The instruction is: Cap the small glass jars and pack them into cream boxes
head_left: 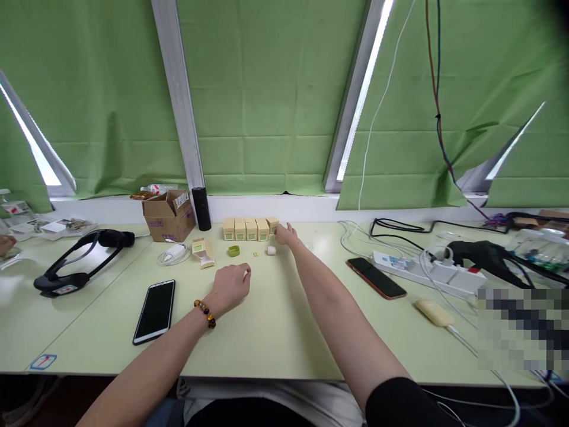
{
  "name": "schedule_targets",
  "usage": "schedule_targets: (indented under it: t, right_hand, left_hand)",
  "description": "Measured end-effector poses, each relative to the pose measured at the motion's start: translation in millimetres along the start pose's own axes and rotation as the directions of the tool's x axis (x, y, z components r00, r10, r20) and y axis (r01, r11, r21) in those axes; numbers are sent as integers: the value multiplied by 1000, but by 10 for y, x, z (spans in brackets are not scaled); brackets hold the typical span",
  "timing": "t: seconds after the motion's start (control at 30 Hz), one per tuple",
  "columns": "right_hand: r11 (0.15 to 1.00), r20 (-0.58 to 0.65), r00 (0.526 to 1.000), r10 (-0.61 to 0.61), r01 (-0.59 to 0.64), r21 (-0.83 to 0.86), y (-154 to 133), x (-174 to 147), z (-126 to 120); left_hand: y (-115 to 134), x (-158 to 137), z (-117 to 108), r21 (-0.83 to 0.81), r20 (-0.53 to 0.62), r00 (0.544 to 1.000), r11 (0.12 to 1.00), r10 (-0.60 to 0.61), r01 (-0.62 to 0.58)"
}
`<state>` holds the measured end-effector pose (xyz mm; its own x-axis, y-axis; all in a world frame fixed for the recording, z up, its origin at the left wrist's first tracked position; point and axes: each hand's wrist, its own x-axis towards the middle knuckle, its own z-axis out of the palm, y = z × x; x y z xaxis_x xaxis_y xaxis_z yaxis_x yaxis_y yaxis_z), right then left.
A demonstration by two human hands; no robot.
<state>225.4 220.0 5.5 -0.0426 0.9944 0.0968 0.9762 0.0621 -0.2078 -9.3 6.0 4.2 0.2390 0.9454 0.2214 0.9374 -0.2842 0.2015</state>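
Observation:
Stretched forward, my right hand [287, 235] has its fingers on a small cardboard box [272, 225] at the right end of a row. That box sits slightly turned against the other small boxes [246, 230], which stand upright side by side with pale labels. My left hand [232, 286] rests low over the table with its fingers curled in, and nothing shows in it. Between the hands and the row lie a green case [233, 251], a tiny yellowish piece [255, 254] and a small pale pink case [271, 251]. An opened small carton [203, 253] lies left of these.
A black-screened phone [155, 311] lies left, another phone [376, 277] right. A brown carton [169, 216], a black cylinder [201, 209] and a white charger [173, 254] stand behind. A black headset [84, 261] is far left. A power strip [427, 271] and cables fill the right.

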Motion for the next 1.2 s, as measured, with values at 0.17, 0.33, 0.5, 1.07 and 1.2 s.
schedule_targets:
  t: [0.17, 0.33, 0.5, 1.07, 1.2]
  right_hand:
    - [999, 4, 1000, -18, 18, -36, 16, -88, -34]
    - [996, -89, 995, -53, 46, -83, 7, -287, -126]
    - [993, -111, 991, -73, 62, -98, -61, -726, -100]
    - [984, -68, 983, -171, 167, -55, -118, -1849, 141]
    - [984, -74, 982, -173, 170, -48, -114, -1833, 142]
  left_hand:
    - [9, -14, -14, -1, -4, 1000, 1000, 4, -4]
    - [-32, 21, -48, 21, 3, 1000, 1000, -3, 3]
    - [-143, 111, -128, 69, 33, 998, 996, -57, 54]
    - [-516, 939, 102, 17, -76, 967, 969, -243, 245]
    - [-582, 1031, 219, -69, -43, 953, 953, -299, 296]
